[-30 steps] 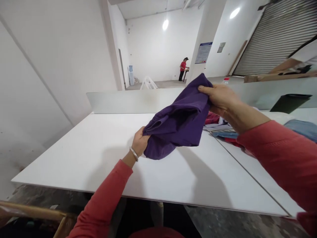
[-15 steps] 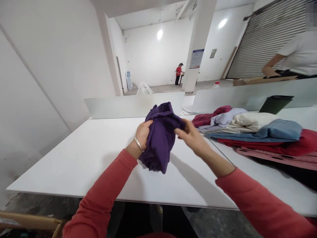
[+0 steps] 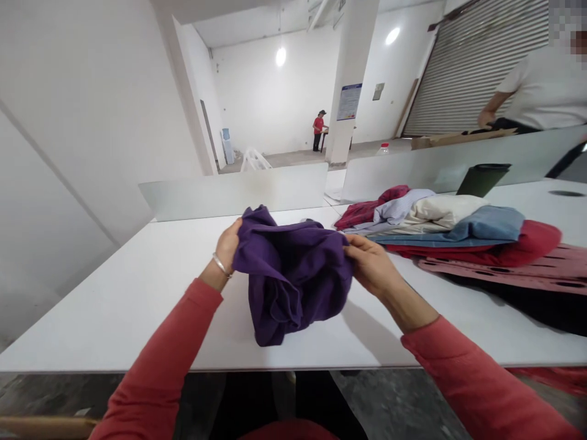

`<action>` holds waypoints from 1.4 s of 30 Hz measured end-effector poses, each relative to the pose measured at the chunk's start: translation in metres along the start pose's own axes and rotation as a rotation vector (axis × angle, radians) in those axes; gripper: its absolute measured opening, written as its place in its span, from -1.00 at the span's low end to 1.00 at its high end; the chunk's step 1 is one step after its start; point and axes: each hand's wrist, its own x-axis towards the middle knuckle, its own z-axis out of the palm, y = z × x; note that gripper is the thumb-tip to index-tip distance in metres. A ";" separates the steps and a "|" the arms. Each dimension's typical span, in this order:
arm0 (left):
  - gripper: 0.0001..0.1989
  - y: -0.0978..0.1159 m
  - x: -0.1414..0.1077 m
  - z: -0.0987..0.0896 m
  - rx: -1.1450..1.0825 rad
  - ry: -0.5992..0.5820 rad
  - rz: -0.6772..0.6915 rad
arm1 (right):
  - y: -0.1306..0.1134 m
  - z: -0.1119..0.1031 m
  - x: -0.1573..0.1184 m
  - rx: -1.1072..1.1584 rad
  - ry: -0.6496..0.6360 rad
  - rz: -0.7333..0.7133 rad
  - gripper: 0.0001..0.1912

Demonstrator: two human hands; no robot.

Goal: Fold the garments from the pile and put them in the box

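Note:
A crumpled purple garment (image 3: 298,269) hangs spread between my two hands, over the white table (image 3: 137,293). Its exact kind cannot be made out from the folds. My left hand (image 3: 228,247), with a silver bracelet at the wrist, is closed on its upper left side; most of those fingertips are hidden behind the cloth. On the other side, my right hand (image 3: 369,263) pinches the garment's upper right edge between thumb and fingers. The cloth sags in loose folds in the middle, and its lower end droops close to the tabletop.
To the right lies a pile of clothes (image 3: 486,223) in several colours. A dark green object (image 3: 483,179) stands behind it. Low frosted partitions (image 3: 238,189) line the table's back edge. One person (image 3: 545,91) stands beyond at the right, another (image 3: 318,130) far back.
My hands have moved apart, and the purple garment between them has opened wider. The left hand went left, the right hand slightly right. The view has shifted a little to the right.

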 end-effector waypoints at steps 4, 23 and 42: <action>-0.81 0.012 0.006 -0.049 0.092 0.068 0.013 | -0.001 -0.065 0.002 0.017 0.275 -0.040 -0.76; -0.37 -0.089 -0.085 -0.076 1.696 -0.797 0.899 | 0.041 -0.025 0.001 -1.604 -0.589 -0.533 -0.43; -0.68 -0.068 -0.027 -0.055 1.798 -1.251 0.492 | 0.039 -0.024 -0.059 -1.280 -0.466 -0.247 -0.68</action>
